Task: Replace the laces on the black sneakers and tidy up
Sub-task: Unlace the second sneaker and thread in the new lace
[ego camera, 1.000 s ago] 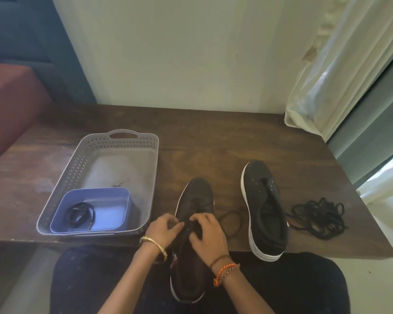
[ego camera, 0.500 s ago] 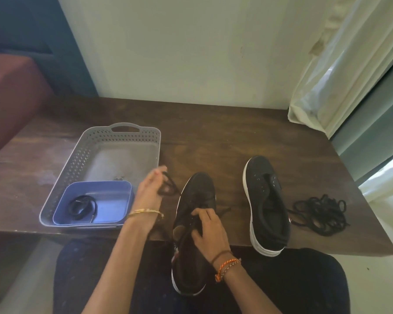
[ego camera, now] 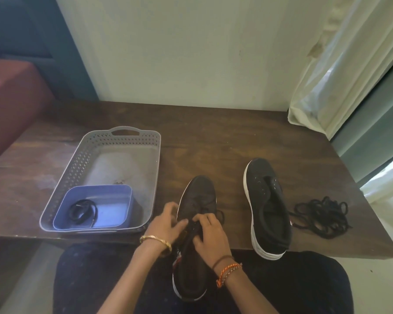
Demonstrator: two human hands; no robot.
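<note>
- Sneaker (ego camera: 196, 223) number one lies low in the middle of the frame, toe on the tabletop (ego camera: 213, 143) edge, heel toward the person's lap; both hands work at its eyelets.
- Left hand (ego camera: 166, 225) sits at the shoe's left flank, fingers loosely spread and blurred, so I cannot tell whether they pinch anything.
- Right hand (ego camera: 210, 233) is curled over the tongue, fingers seemingly pinching the upper or a strand of lace (ego camera: 218, 215) looping out just beyond them.
- Second sneaker (ego camera: 267, 207) stands to the right, eyelets bare, with a tangled heap of black laces (ego camera: 322, 216) further right beside it.
- At lower left, a grey basket (ego camera: 123, 137) holds a blue tub (ego camera: 95, 223) with one coiled lace (ego camera: 83, 211) inside.
- I'd judge the shoe light and its upper soft, so steadying it by the firm sole or heel makes sense; the lace is limp and thin, best taken right at its stiff tip for threading.
</note>
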